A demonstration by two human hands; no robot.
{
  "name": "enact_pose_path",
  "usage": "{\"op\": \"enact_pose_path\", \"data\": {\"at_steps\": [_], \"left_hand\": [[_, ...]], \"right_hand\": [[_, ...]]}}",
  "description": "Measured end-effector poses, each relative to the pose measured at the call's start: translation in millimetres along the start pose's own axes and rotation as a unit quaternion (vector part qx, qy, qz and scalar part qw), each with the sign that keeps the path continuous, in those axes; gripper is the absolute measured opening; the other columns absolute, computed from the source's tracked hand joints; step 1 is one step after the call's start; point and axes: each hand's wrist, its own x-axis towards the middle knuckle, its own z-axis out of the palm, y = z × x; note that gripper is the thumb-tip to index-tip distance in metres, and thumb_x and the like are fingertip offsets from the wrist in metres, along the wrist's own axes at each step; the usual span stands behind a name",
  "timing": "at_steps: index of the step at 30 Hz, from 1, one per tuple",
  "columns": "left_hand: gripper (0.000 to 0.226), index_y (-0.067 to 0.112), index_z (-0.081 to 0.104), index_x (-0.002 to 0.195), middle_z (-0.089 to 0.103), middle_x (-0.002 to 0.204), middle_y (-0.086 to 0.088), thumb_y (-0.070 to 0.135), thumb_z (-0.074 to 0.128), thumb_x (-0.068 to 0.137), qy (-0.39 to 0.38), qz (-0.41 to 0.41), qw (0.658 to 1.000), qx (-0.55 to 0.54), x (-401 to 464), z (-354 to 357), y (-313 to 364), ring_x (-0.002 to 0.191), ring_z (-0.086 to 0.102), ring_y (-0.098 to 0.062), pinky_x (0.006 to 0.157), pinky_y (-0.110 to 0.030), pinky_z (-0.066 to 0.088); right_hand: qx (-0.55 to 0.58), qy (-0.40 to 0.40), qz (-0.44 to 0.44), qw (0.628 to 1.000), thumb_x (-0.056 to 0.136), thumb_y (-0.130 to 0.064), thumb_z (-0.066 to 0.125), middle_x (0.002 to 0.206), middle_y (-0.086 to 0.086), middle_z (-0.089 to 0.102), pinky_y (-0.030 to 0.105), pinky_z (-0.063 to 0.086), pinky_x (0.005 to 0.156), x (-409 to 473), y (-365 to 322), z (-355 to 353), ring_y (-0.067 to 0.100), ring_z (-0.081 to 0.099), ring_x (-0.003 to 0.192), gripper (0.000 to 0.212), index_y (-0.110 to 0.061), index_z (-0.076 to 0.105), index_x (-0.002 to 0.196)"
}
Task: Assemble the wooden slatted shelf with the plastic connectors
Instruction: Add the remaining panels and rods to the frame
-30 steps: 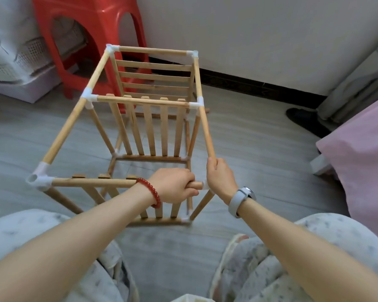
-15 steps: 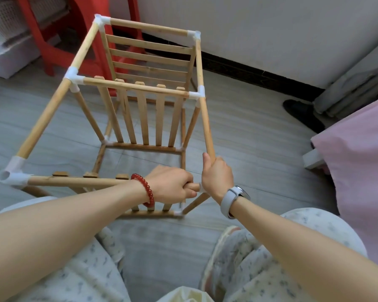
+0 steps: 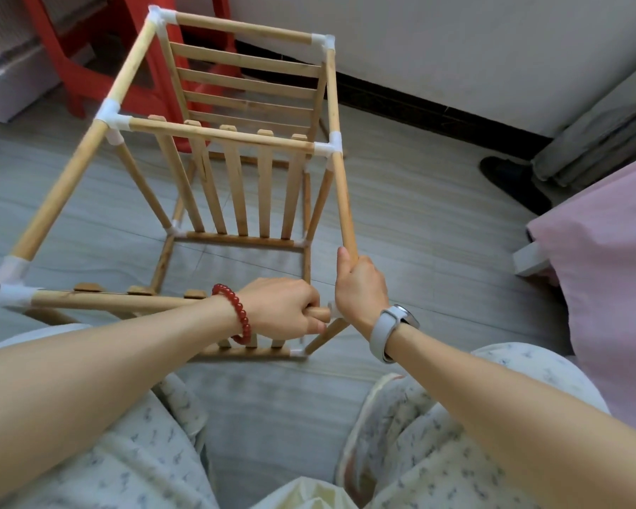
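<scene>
The wooden slatted shelf (image 3: 235, 141) lies lengthwise on the floor in front of my knees, its round rods joined by white plastic connectors (image 3: 112, 117). My left hand (image 3: 281, 306), with a red bead bracelet, grips the near horizontal rod (image 3: 118, 301) at its right end. My right hand (image 3: 360, 288), with a grey watch on the wrist, grips the right long rod (image 3: 342, 192) at its near end. A white connector (image 3: 332, 309) shows between the two hands, mostly hidden by them. Another open-ended connector (image 3: 6, 284) caps the near left corner.
A red plastic stool (image 3: 89, 79) stands behind the shelf at the back left. A white wall with a dark skirting (image 3: 437, 115) runs along the back. Pink fabric (image 3: 603, 270) fills the right side, with a black shoe (image 3: 511, 178) beside it. Grey floor lies all around.
The view has dipped and shifted, so the shelf sits higher and wider in frame. Both hands keep their grip at the near right corner and have drawn slightly closer together.
</scene>
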Motion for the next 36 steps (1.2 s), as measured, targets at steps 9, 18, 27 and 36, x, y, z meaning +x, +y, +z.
{"op": "enact_pose_path", "data": {"at_steps": [9,18,27,36], "left_hand": [[0.029,0.022,0.050,0.086,0.054,0.087,0.008,0.050,0.045,0.092,0.124,0.013,0.987,0.099,-8.1,14.6,-3.9,0.078,0.050,-0.012,0.063,-0.027,0.032],[0.015,0.025,0.051,0.097,0.057,0.101,0.006,0.039,0.047,0.093,0.137,0.002,0.975,0.174,-4.7,10.0,-6.1,0.073,0.046,-0.013,0.057,-0.025,0.028],[0.008,0.024,0.051,0.093,0.056,0.080,0.004,0.029,0.046,0.092,0.142,-0.017,0.972,0.188,-7.5,14.4,-11.1,0.069,0.047,-0.018,0.062,-0.028,0.032],[0.008,0.022,0.060,0.083,0.044,0.065,0.005,0.026,0.054,0.083,0.120,-0.041,0.988,0.087,0.9,19.1,-18.1,0.073,0.052,-0.023,0.060,-0.027,0.033]], "right_hand": [[0.089,-0.057,-0.025,0.994,0.100,-0.043,0.021,0.068,-0.001,0.044,0.032,0.038,0.060,3.5,7.4,7.8,0.015,0.043,0.060,0.038,-0.020,0.034,0.073],[0.095,-0.071,-0.029,0.993,0.100,-0.042,0.024,0.073,0.000,0.048,0.035,0.042,0.063,-5.4,3.8,-0.6,0.017,0.047,0.064,0.033,-0.013,0.039,0.100],[-0.089,-0.014,-0.023,0.996,0.101,-0.038,0.020,0.069,0.000,0.049,0.036,0.039,0.061,-7.2,-9.1,-2.7,0.024,0.050,0.063,0.032,-0.011,0.036,0.098],[-0.136,0.026,-0.002,0.990,0.102,-0.037,0.017,0.065,-0.002,0.043,0.035,0.029,0.060,-15.7,-17.5,5.2,0.016,0.038,0.055,0.029,-0.014,0.031,0.092]]}}
